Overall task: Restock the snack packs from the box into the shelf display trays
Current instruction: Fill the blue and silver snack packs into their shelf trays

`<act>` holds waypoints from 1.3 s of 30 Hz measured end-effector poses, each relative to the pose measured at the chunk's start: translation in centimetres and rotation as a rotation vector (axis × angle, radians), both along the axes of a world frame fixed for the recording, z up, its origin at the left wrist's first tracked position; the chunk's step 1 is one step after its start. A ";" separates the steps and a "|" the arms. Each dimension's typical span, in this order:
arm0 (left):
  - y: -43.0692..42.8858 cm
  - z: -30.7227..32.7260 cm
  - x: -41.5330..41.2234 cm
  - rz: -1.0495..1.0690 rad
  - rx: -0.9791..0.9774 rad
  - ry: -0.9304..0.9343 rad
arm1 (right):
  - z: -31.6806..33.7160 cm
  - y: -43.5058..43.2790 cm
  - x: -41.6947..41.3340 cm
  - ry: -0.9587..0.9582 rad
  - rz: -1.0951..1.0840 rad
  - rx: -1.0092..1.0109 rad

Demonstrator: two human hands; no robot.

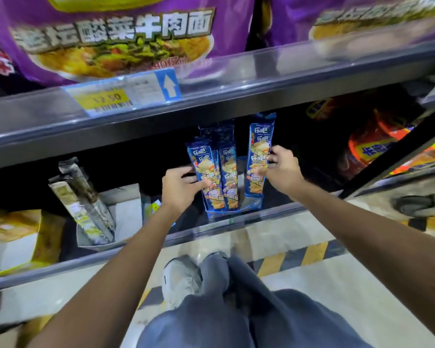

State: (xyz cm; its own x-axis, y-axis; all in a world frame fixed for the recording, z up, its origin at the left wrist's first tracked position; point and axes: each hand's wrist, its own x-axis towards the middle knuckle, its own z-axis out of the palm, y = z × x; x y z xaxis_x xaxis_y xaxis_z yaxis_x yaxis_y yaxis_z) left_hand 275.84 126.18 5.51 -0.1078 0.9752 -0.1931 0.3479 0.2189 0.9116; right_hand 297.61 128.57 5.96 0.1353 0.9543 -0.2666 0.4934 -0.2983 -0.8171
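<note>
**A:** Where are the snack packs right now?

**B:** On the lower shelf (274, 218), just behind its front edge and a little right of the middle. The blue snack packs (222, 167) stand upright in a low blue display tray (234, 212), clustered toward its left side. A single pack (259, 146) stands apart at the right of the tray.

**A:** And the hands?

**B:** The left hand (180, 188) is wrapped round the left side of the cluster, with the thumb lying across the front pack. The right hand (283, 169) pinches the right edge of the single pack between fingers and thumb. Both are closed on packs, neither spread wide.

**A:** Why hold them like that?

**B:** I'd judge it's to keep them from toppling. The packs are tall and narrow and the tray wall is low, so the left hand braces the cluster while the right steadies the loose one. The likely aim is to square the row up, faces forward.

**A:** Other containers?

**B:** Further left along the same shelf is a pale grey tray (129, 212) holding a few grey packs (81, 197) that lean back to the left. At the far left end sits a yellow carton (15, 237); I can't tell what's in it. Orange packets (372, 149) are piled at the right end.

**A:** And the supply box?

**B:** I can't pick it out. On the upper shelf (236, 96) I see only purple noodle bags (111, 33), with a price label (121, 95) on its front rail.
</note>
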 end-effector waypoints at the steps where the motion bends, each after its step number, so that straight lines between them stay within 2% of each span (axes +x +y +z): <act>1: -0.1 0.0 0.0 -0.022 -0.002 0.012 | 0.1 0.1 -0.2 -0.001 -0.012 -0.003; 11: 0.6 -0.8 0.7 -0.148 0.002 0.318 | -1.3 2.4 -1.1 -0.065 -0.083 -0.075; 20: 1.7 -1.1 0.7 -0.090 -0.061 0.486 | -5.0 4.9 -1.0 -0.144 -0.057 -0.080; 26: 1.5 -1.5 0.3 -0.128 -0.041 0.406 | -7.1 6.9 -1.8 -0.233 -0.106 -0.137; 30: 1.1 -1.6 0.8 -0.162 -0.001 0.425 | -7.4 7.5 -2.0 -0.335 -0.029 -0.171; 36: 1.0 -1.4 1.4 -0.153 0.035 0.453 | -8.1 7.4 -2.6 -0.514 0.023 -0.126; 39: 1.0 -1.4 1.5 -0.127 0.027 0.430 | -8.0 7.1 -2.5 -0.485 0.014 -0.084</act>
